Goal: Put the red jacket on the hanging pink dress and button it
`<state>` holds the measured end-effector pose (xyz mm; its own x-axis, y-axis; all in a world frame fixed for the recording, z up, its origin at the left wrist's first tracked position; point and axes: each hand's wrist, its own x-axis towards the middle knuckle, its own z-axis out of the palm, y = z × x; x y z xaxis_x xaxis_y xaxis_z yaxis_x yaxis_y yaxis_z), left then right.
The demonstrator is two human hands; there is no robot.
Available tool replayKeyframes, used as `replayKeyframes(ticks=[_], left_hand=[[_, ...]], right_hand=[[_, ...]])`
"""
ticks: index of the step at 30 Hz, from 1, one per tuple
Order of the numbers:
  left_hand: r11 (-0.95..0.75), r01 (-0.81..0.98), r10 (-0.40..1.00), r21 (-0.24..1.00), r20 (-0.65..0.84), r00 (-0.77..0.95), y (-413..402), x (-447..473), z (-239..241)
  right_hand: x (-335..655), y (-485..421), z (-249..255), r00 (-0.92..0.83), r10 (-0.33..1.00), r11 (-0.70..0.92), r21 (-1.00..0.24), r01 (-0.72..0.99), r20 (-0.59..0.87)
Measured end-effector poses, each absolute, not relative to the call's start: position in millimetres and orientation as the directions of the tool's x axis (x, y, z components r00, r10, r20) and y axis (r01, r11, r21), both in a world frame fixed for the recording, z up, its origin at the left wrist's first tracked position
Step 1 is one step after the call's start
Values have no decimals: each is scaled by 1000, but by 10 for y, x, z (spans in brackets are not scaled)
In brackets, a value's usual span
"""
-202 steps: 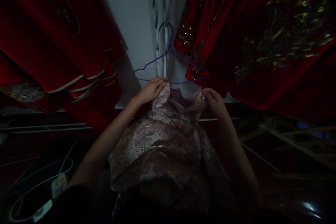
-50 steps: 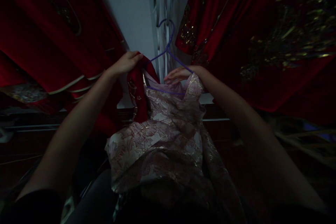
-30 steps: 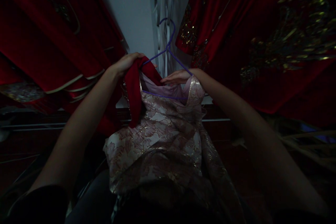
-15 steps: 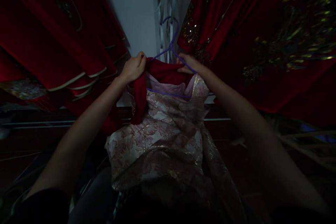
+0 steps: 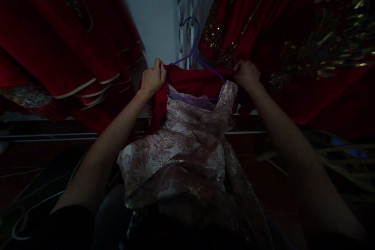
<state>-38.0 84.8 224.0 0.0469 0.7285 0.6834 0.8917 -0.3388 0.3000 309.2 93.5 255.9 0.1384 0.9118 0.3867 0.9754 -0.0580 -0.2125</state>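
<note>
A purple wire hanger (image 5: 191, 52) hangs in front of me from a white upright. A pale pink brocade dress (image 5: 187, 152) with gold flowers hangs on it, reaching down toward me. A red garment (image 5: 191, 80) is stretched across the hanger's shoulders behind the pink dress. My left hand (image 5: 152, 79) is closed on the red cloth at the hanger's left end. At the right end, my right hand (image 5: 246, 73) is also closed on the red cloth. One strip of the red garment hangs down along the dress's left side.
Red garments with pale trim (image 5: 67, 47) hang on the left. Red garments with gold embroidery (image 5: 307, 43) hang on the right. A white wall (image 5: 152, 15) lies between them. A dark floor with white cables (image 5: 26, 218) is at the lower left.
My right hand has moved right from the hanger's neck to its right end, drawing the red cloth across the shoulders. Earlier only the pink dress was on the hanger.
</note>
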Motion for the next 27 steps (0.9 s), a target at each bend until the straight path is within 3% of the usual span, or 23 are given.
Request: replayKeyframes(ticks=[6,10,12,16,23,27], left_hand=[[-365,803,768,471,640,-26,811,-264,2201],[-370,777,776,509,630,-43,800,-232,2187],[-371,773,771,515,635,-53,798,-228,2178],[-358,784,760,507,646,-71,786,-228,2164],[-327,807,762,493,642,-84,726,-176,2163],[-332,796,762,506,641,-89,705,-134,2158]], right_hand=[[3287,505,2673,178,920,-165,-66,984,349],[3209,172,2644,109,958,-133,76,988,264],[3217,91,2595,64,978,-78,67,995,198],[3283,73,2496,-32,994,42,-94,995,100],[3158,-90,2371,-112,905,166,-99,981,412],[3054,-164,2370,-70,877,165,-161,973,476]])
